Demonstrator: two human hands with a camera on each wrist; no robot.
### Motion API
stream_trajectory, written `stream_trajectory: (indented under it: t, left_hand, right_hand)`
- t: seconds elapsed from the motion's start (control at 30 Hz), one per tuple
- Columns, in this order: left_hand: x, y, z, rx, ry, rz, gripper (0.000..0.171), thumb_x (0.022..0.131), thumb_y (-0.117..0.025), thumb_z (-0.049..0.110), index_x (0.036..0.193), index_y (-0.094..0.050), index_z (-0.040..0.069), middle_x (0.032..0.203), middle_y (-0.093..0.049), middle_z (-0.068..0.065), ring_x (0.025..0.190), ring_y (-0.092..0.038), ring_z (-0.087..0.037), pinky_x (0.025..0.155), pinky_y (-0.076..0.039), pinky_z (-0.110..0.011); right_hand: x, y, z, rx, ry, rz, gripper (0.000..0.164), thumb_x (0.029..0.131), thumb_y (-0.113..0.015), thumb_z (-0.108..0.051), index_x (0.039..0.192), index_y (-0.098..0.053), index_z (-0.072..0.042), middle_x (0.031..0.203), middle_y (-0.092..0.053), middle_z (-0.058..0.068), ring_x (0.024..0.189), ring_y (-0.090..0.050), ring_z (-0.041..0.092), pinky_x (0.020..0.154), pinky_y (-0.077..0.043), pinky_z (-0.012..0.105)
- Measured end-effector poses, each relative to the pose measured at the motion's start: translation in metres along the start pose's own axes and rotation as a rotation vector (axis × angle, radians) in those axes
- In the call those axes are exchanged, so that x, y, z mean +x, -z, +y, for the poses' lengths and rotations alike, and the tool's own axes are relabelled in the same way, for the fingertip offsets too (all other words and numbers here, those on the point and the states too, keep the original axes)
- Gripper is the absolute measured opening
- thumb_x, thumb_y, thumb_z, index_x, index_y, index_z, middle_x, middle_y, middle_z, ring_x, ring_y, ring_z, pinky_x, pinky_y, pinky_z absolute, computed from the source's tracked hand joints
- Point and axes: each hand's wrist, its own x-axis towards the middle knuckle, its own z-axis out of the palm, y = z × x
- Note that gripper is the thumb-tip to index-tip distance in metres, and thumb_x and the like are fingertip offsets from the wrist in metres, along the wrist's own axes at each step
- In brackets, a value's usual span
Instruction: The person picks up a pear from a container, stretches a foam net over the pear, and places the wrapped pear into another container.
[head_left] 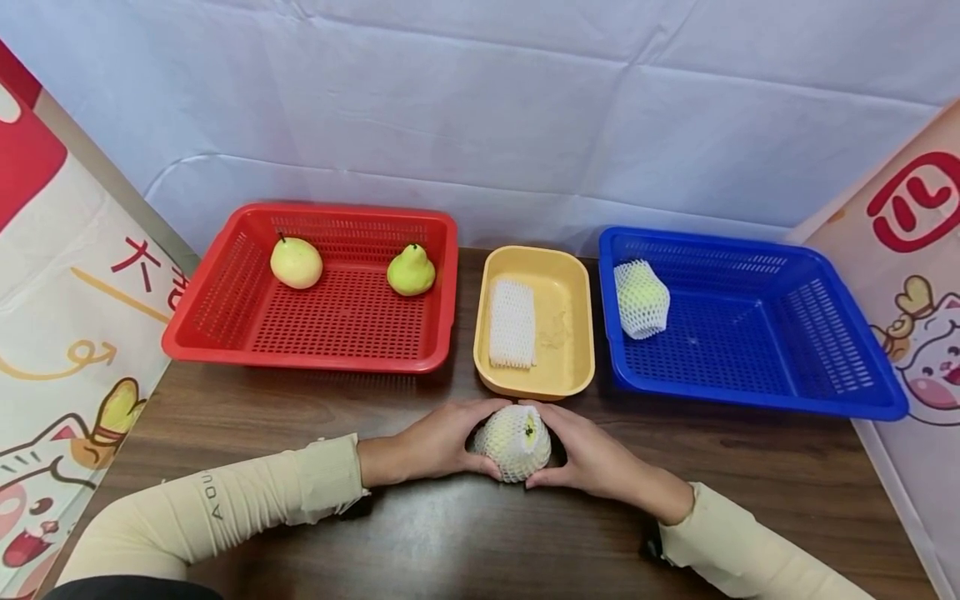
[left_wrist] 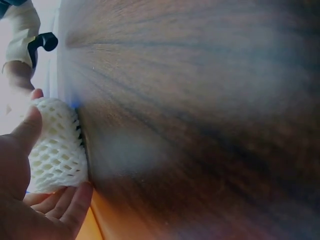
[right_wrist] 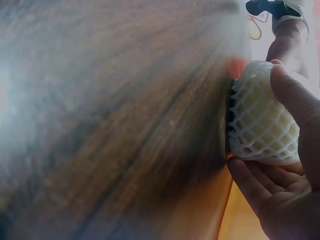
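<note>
A pear in a white foam net sleeve (head_left: 510,446) sits on the table just in front of the yellow tray, its stem end showing through the sleeve's opening. My left hand (head_left: 452,440) holds its left side, thumb toward me and fingers round the far side. From the right, my right hand (head_left: 588,450) holds it the same way. Both wrist views show the netted pear (left_wrist: 59,147) between thumb and fingers. In the yellow tray (head_left: 566,382) lies a flat stack of white foam net sleeves (head_left: 512,323).
At the left stands a red basket (head_left: 345,360) with a yellowish pear (head_left: 296,262) and a greener pear (head_left: 411,271). A blue basket (head_left: 757,404) at the right holds another netted pear (head_left: 641,300). A pale cloth (head_left: 450,108) hangs behind; printed panels flank the wooden table (head_left: 420,542).
</note>
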Motion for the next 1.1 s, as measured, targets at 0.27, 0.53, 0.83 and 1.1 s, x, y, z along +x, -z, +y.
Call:
stream_trajectory:
  t: [0.27, 0.53, 0.83, 1.1]
  left_hand:
    - [0.0, -0.001, -0.001, -0.005, -0.023, 0.008, 0.084, 0.078, -0.09, 0.033, 0.148, -0.049, 0.012, 0.139, -0.061, -0.004, 0.126, -0.056, -0.013, 0.108, -0.044, -0.031]
    - [-0.001, -0.001, -0.001, -0.037, -0.019, 0.012, 0.084, 0.079, -0.09, 0.031, 0.149, -0.049, 0.01, 0.14, -0.06, -0.006, 0.127, -0.056, -0.015, 0.108, -0.044, -0.033]
    - [0.0, 0.005, 0.002, -0.153, -0.026, 0.009, 0.081, 0.081, -0.089, 0.026, 0.15, -0.048, 0.012, 0.132, -0.062, -0.001, 0.105, -0.06, -0.008, 0.089, -0.054, -0.026]
    - [0.004, 0.011, 0.006, -0.261, -0.063, 0.056, 0.075, 0.082, -0.087, 0.021, 0.147, -0.05, 0.009, 0.121, -0.064, 0.001, 0.089, -0.06, -0.006, 0.076, -0.057, -0.027]
  right_hand:
    - [-0.001, -0.001, 0.001, 0.026, -0.006, 0.014, 0.092, 0.073, -0.093, -0.035, 0.146, -0.048, -0.001, 0.14, -0.058, 0.012, 0.128, -0.057, 0.025, 0.103, -0.049, 0.046]
    - [-0.001, -0.001, 0.001, 0.065, -0.002, 0.021, 0.095, 0.072, -0.095, -0.031, 0.148, -0.046, 0.0, 0.143, -0.056, 0.012, 0.129, -0.055, 0.025, 0.105, -0.047, 0.046]
    - [-0.001, 0.009, -0.001, 0.097, 0.035, 0.029, 0.089, 0.076, -0.092, -0.034, 0.147, -0.047, -0.004, 0.138, -0.06, 0.007, 0.123, -0.059, 0.02, 0.099, -0.052, 0.042]
    - [0.001, 0.02, -0.004, 0.134, 0.017, 0.063, 0.088, 0.075, -0.092, -0.025, 0.147, -0.047, -0.002, 0.14, -0.06, 0.011, 0.122, -0.06, 0.02, 0.099, -0.052, 0.042]
